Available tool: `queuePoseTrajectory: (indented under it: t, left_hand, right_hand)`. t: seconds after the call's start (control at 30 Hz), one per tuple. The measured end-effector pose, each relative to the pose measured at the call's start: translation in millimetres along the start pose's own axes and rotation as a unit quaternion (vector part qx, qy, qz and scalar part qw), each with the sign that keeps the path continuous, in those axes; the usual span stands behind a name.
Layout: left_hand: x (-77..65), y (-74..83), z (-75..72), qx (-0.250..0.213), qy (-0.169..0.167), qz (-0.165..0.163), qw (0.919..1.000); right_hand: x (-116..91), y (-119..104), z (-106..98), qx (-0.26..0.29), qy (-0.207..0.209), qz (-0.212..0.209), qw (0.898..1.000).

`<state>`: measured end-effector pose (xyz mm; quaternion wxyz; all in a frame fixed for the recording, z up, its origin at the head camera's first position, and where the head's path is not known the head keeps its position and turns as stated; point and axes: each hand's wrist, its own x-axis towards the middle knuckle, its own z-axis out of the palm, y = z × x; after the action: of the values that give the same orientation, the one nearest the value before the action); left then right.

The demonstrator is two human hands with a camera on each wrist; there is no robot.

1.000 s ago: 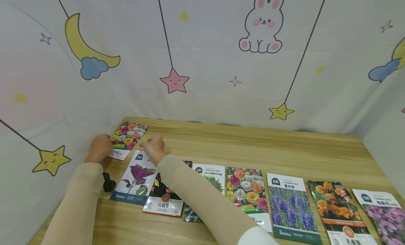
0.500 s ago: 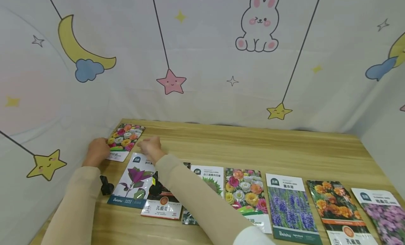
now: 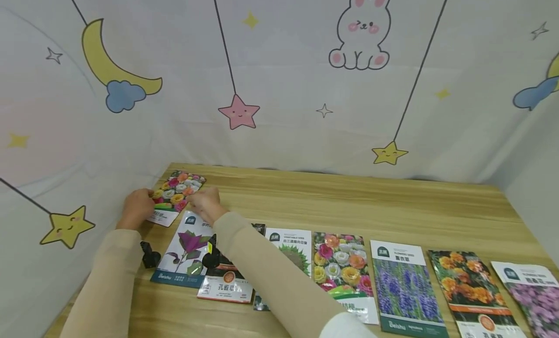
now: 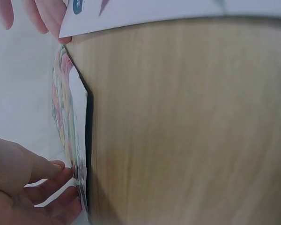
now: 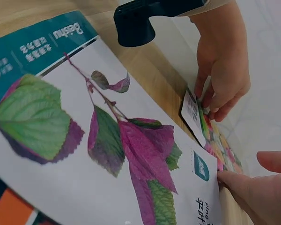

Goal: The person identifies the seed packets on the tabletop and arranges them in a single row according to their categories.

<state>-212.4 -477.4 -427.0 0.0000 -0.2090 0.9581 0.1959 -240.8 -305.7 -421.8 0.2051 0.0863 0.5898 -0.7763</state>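
Observation:
In the head view, a seed packet with many-coloured flowers [image 3: 178,188] lies at the table's back left corner. My left hand [image 3: 137,208] pinches its left edge between thumb and fingers; the left wrist view shows this hand [image 4: 35,187] at the packet's side [image 4: 77,122]. My right hand [image 3: 207,203] is at its right edge, fingertips touching or almost touching it. In the right wrist view this hand's thumb and finger [image 5: 253,187] stand apart, nothing visible between them. Just in front lies a purple-leaf seed packet [image 5: 145,154], its top corner by my right fingertip.
More seed packets run in a row to the right: orange marigold [image 3: 224,284], sunflower [image 3: 293,253], mixed flowers [image 3: 342,265], lavender [image 3: 403,289], another marigold [image 3: 471,284] and pink flowers [image 3: 534,294]. A white patterned curtain [image 3: 279,86] encloses the wooden table [image 3: 349,200]. Black wrist mounts [image 3: 150,254] sit under my forearms.
My right fingertips have come left to the right edge of the many-coloured flower packet. That packet has shifted slightly toward me. My left hand stays at its left edge.

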Motion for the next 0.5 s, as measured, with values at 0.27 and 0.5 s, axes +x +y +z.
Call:
queuePoseTrajectory:
  t: [0.27,0.5]
  left_hand:
    - [-0.6,-0.6,1.6,-0.043,-0.010,-0.015,0.9989]
    - [-1.5,0.4,-2.7,-0.064,-0.015,-0.033,0.9973]
  right_hand:
    - [2.9,-1.0,2.4,0.051,-0.010,0.024,0.998]
    - [4.0,-2.3,4.4,0.057,-0.016,0.031,0.998]
